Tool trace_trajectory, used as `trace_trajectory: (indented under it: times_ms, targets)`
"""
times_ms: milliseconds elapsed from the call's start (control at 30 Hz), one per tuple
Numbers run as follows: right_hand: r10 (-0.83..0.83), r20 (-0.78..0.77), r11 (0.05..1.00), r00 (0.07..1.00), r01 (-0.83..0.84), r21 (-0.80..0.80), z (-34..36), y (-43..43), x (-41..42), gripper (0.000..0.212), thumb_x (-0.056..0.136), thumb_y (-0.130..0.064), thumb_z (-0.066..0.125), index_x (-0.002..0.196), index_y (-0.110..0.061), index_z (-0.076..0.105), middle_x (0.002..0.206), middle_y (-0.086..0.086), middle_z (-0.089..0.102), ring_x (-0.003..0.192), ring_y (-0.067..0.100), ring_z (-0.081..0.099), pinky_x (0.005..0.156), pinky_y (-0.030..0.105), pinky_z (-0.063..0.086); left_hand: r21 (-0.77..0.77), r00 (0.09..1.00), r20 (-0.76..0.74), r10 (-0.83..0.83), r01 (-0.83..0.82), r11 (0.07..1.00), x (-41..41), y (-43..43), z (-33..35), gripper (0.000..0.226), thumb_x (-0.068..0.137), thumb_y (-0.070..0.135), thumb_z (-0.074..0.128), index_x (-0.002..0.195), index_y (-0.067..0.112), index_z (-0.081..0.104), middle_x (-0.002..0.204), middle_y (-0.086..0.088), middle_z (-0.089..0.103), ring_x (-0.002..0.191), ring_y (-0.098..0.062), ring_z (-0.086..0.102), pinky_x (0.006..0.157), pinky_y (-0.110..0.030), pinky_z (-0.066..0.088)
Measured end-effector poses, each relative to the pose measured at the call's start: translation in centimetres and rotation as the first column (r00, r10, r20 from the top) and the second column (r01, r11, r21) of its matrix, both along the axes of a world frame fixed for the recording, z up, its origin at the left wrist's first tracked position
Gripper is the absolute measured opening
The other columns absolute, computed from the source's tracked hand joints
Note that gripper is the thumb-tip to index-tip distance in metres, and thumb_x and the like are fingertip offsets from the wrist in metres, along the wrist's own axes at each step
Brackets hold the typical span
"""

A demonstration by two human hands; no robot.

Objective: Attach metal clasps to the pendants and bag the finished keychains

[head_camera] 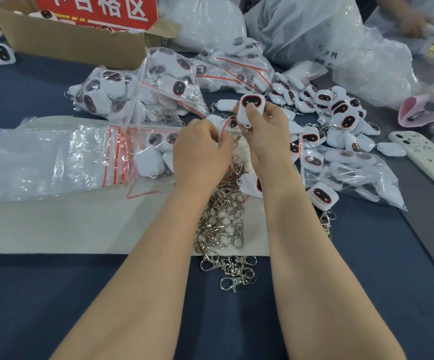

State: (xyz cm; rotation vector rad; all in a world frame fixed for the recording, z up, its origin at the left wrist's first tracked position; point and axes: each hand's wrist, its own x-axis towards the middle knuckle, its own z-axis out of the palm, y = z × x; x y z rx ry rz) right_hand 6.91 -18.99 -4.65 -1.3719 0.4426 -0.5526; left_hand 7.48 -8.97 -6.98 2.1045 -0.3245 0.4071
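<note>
My right hand (pixel 268 131) pinches a white pendant (pixel 250 109) with a black, red-rimmed face, held upright above the table. Close beside it on the left, my left hand (pixel 200 149) has its fingers curled round a metal clasp (pixel 237 139) that hangs just under the pendant. A heap of loose metal clasps (pixel 223 224) lies below my wrists, partly on a pale cloth (pixel 81 224). Loose pendants (pixel 340 110) are piled to the right. Zip bags filled with pendants (pixel 143 92) lie behind my hands, and a stack of empty zip bags (pixel 42 159) lies at the left.
A cardboard box (pixel 75 45) with a red sign stands at the back left. Large plastic sacks (pixel 314 35) fill the back. A phone (pixel 426 159) and a pink band (pixel 418 113) lie at the right. Another person's hand (pixel 413 22) works at the far right.
</note>
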Motion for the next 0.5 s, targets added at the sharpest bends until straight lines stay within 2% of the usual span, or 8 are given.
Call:
trace_trajectory:
  times_ms: [33, 167, 200, 267, 333, 400, 433, 500]
  targets:
    - [-0.033, -0.005, 0.997, 0.999, 0.033, -0.063, 0.3, 0.0, -0.1, 0.022, 0.094, -0.014, 0.058, 0.113, -0.004, 0.055, 0.11, 0.011, 0.065, 0.101, 0.022, 0.063, 0.093, 0.037, 0.052, -0.019, 1.0, -0.016, 0.0, 0.0, 1.0, 0.0, 0.0, 0.1, 0.023, 0.088, 0.03, 0.054, 0.078, 0.01, 0.058, 0.083, -0.001, 0.058, 0.081, -0.02, 0.053, 0.069, -0.028, 0.036]
    - [-0.063, 0.045, 0.963, 0.997, 0.073, -0.261, 1.6, 0.3, -0.4, 0.012, 0.09, -0.021, 0.064, 0.097, -0.017, 0.057, 0.083, -0.003, 0.059, 0.07, 0.007, 0.051, 0.07, 0.025, 0.045, -0.116, 0.997, -0.079, 0.007, -0.016, 0.993, -0.1, 0.0, 0.7, 0.02, 0.088, 0.031, 0.055, 0.079, 0.013, 0.058, 0.086, 0.0, 0.061, 0.082, -0.016, 0.054, 0.069, -0.024, 0.034]
    - [-0.066, 0.044, 0.965, 0.997, 0.075, -0.252, 1.9, 0.3, -0.4, 0.012, 0.09, -0.021, 0.065, 0.097, -0.017, 0.056, 0.083, 0.001, 0.06, 0.067, 0.007, 0.053, 0.069, 0.026, 0.048, -0.139, 0.996, -0.095, 0.006, -0.019, 0.99, -0.1, 0.0, 0.9, 0.019, 0.088, 0.03, 0.056, 0.079, 0.014, 0.058, 0.086, 0.0, 0.062, 0.082, -0.016, 0.055, 0.069, -0.024, 0.033]
    - [-0.021, 0.06, 0.994, 0.998, 0.027, -0.11, 2.5, 0.5, -0.3, 0.014, 0.09, -0.015, 0.065, 0.095, -0.014, 0.051, 0.092, 0.011, 0.061, 0.062, 0.011, 0.061, 0.067, 0.027, 0.056, -0.203, 0.992, -0.13, -0.01, -0.017, 0.979, -0.2, 0.1, 1.3, 0.018, 0.088, 0.029, 0.056, 0.081, 0.013, 0.059, 0.084, 0.001, 0.062, 0.08, -0.015, 0.055, 0.069, -0.025, 0.037]
    - [0.042, 0.061, 0.999, 0.997, -0.042, -0.011, 3.0, 0.7, -0.3, 0.023, 0.088, -0.006, 0.065, 0.093, -0.012, 0.044, 0.105, 0.018, 0.057, 0.069, 0.018, 0.068, 0.065, 0.027, 0.058, -0.288, 0.986, -0.167, -0.027, -0.023, 0.957, -0.3, 0.3, 1.8, 0.019, 0.089, 0.028, 0.056, 0.082, 0.011, 0.059, 0.079, 0.001, 0.06, 0.075, -0.015, 0.054, 0.069, -0.027, 0.042]
    - [0.079, -0.033, 0.989, 0.996, -0.082, -0.125, 3.0, 1.0, -0.3, 0.034, 0.083, -0.003, 0.069, 0.1, -0.01, 0.039, 0.111, 0.02, 0.055, 0.086, 0.026, 0.068, 0.068, 0.031, 0.06, -0.377, 0.983, -0.185, -0.019, -0.053, 0.925, -0.3, 0.5, 2.5, 0.016, 0.089, 0.025, 0.056, 0.082, 0.011, 0.058, 0.077, 0.001, 0.058, 0.072, -0.013, 0.052, 0.069, -0.025, 0.043]
    - [0.093, -0.088, 0.973, 0.992, -0.109, -0.203, 3.0, 1.2, -0.4, 0.039, 0.081, -0.004, 0.071, 0.102, -0.009, 0.038, 0.109, 0.02, 0.056, 0.086, 0.026, 0.068, 0.068, 0.033, 0.06, -0.403, 0.984, -0.179, 0.002, -0.075, 0.912, -0.2, 0.5, 2.7, 0.014, 0.088, 0.024, 0.057, 0.081, 0.012, 0.057, 0.079, 0.001, 0.059, 0.073, -0.012, 0.053, 0.069, -0.024, 0.043]
    - [0.134, -0.17, 0.94, 0.976, -0.18, -0.289, 2.8, 1.7, -0.6, 0.035, 0.081, -0.009, 0.073, 0.097, -0.009, 0.041, 0.097, 0.016, 0.06, 0.064, 0.015, 0.068, 0.059, 0.026, 0.057, -0.426, 0.989, -0.141, 0.049, -0.105, 0.899, -0.2, 0.7, 3.3, 0.012, 0.086, 0.022, 0.056, 0.077, 0.016, 0.053, 0.087, -0.004, 0.061, 0.076, -0.013, 0.053, 0.07, -0.022, 0.042]
